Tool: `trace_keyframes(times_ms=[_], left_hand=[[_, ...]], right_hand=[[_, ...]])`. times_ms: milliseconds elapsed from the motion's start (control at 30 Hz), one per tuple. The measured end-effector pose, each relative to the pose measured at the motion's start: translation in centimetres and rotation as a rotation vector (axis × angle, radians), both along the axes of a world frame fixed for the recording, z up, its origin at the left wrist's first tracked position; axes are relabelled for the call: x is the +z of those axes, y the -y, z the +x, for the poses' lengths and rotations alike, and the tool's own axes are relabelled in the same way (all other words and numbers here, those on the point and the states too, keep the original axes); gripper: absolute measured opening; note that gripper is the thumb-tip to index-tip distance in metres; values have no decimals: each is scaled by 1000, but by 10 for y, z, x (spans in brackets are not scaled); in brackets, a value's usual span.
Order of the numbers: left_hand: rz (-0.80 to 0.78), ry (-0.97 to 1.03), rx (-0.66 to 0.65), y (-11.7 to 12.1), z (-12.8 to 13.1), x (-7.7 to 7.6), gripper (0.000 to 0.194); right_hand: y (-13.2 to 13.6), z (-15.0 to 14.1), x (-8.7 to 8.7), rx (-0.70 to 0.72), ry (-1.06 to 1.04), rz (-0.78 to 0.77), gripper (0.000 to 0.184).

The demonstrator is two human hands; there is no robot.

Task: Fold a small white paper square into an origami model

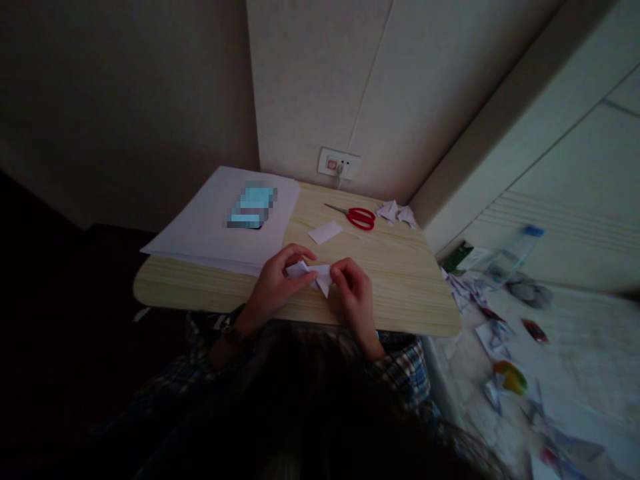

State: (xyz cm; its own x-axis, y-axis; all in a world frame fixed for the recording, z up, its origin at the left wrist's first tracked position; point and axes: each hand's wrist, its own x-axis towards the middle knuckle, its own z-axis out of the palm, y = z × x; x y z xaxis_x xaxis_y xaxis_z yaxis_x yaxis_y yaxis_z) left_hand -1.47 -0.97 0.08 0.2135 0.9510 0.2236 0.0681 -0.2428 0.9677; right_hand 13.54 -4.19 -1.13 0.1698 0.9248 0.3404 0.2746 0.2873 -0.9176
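Note:
Between my two hands is a small piece of folded white paper (323, 275), held above the front part of the wooden table (400, 293). My left hand (280, 280) pinches its left side, thumb laid across the paper. The fingertips of my right hand (354, 283) grip its right end. Just beyond my hands lies a small flat rectangle of white paper (325, 232). Red-handled scissors (360, 217) rest behind it, blades pointing left. Several folded paper pieces (395, 212) sit at the table's back right corner.
A stack of large white sheets (200, 223) covers the table's left side, with a phone (253, 205) on top. Behind, a wall socket (339, 163) has a plug in it. To the right, a lower surface holds a clear bottle (517, 253) and scattered papers (467, 290).

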Motion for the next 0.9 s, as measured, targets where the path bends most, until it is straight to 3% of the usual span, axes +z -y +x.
trace_keyframes(times_ms=[167,367,533,767,900], left_hand=[[9,28,7,-1,1,-1,23],[16,39,-11,-3,1,-8,26],[17,26,-7,-2,1,-4,24],[42,34,56,-3,0,-2,21],[42,22,52,-4,0,-4,23]], right_hand=[[-2,-1,-4,53,-55,-63,15],[-1,-2,-2,1,1,-40,18],[0,0,-1,16,28,8,23],[-4,-2,-3,139,-19,-80,19],[-3,-2,-2,124,44,-64,23]])
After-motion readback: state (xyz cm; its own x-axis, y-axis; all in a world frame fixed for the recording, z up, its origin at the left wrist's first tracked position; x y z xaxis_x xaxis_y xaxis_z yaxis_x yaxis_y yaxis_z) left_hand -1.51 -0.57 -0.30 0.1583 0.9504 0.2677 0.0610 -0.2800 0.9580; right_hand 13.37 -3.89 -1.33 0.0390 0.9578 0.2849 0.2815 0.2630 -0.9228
